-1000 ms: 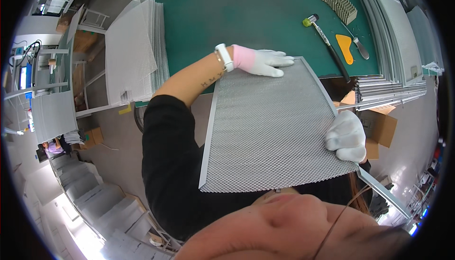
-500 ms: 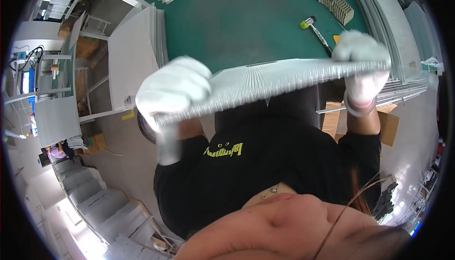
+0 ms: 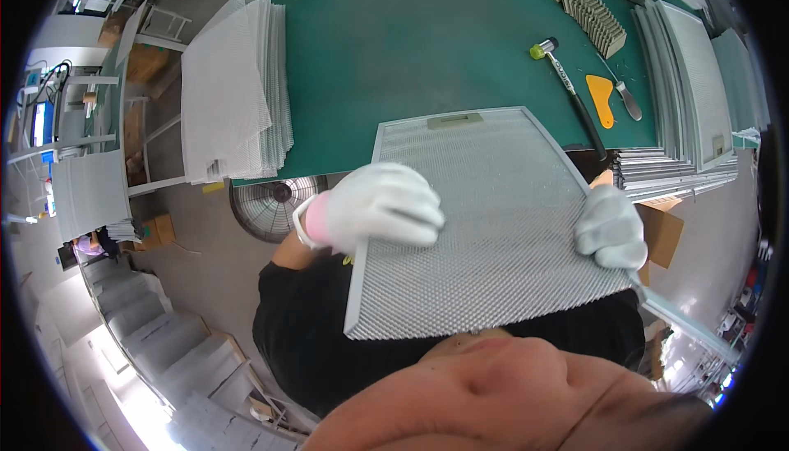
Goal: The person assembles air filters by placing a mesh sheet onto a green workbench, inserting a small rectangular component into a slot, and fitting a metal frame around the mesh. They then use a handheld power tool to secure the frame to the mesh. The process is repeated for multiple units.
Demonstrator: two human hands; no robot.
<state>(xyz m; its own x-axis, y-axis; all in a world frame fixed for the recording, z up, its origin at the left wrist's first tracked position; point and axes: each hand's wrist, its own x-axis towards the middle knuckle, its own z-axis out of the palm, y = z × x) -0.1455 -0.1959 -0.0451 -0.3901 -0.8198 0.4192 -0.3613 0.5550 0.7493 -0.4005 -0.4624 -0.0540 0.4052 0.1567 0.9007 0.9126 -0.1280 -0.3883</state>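
A metal mesh filter panel [image 3: 493, 204] lies tilted between me and the bench, its far end at the bench's front edge. Pale metal framing borders its far end and sides, while bare mesh shows along the near edge. A loose frame strip [image 3: 690, 324] sticks out from the near right corner. Flat across the mesh near the left side rests my left hand [image 3: 382, 206], in a white glove, fingers extended and slightly blurred. My gloved right hand [image 3: 610, 229] is closed around the right side of the panel, fingers curled on top and thumb hidden.
On the green bench [image 3: 419, 48] lie a mallet [image 3: 567, 77], an orange scraper [image 3: 601, 99] and a screwdriver [image 3: 629, 99]. Mesh sheets [image 3: 226, 94] stack at left; framed panels [image 3: 694, 81] stand at right, beside a row of beige brackets [image 3: 593, 20]. A floor fan [image 3: 281, 194] stands below.
The panel, seen edge-on between both hands before, has tipped so its mesh face shows. My left hand has shifted from its left end onto the mesh; my right hand has come lower and nearer.
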